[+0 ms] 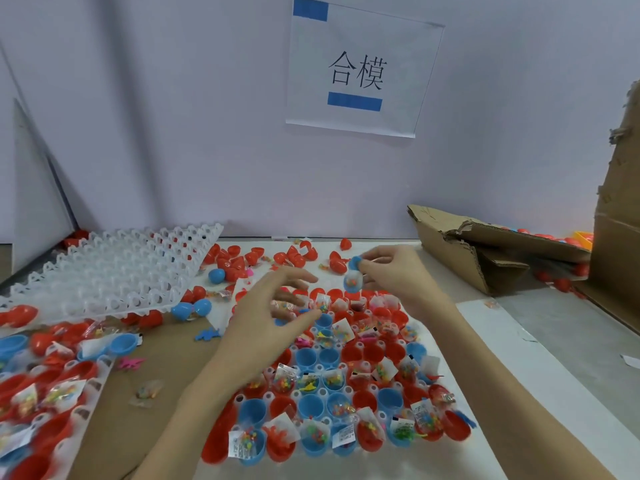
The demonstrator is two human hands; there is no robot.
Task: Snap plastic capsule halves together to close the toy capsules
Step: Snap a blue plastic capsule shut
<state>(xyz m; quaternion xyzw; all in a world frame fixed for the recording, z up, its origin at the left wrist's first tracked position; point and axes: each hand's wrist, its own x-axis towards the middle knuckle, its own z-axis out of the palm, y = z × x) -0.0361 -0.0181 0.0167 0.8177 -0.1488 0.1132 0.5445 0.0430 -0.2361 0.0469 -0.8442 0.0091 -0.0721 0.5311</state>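
Far to the left of the left grip (277, 306): a stack of empty white trays (114, 271), propped at a tilt, with loose red and blue halves scattered beneath and beside it on the worktop (540, 327). Just beneath that grip: the filled tray (346, 386), its pockets seating open red and blue halves, most with a small bagged toy inside. Left grip apart, fingers spread and slightly blurred, hovering over the tray's far rows, clamped on nothing; whether a fingertip brushes a bag cannot be told.

Just to the right of it, and slightly higher: the right grip (391, 268), pinched together on a blue capsule (354, 277), a blue cap uppermost and a bag of coloured beads showing in the lower part. Whether the two halves are fully seated cannot be told. Capsule held clear above the tray's far edge, near the loose red halves (294, 256) behind it.

Further right of the right grip: torn cardboard boxes (485, 247), more capsules glimpsed inside.

Handling, as a judgement: thin moulded plastic, very light, smooth and rounded, so likely to slip or roll out of a loose pinch. Fairly stiff at the domes, springier at the open rims. Best taken by the two domed ends, one per grip, rims aligned squarely, bag corners tucked in, then squeezed together.
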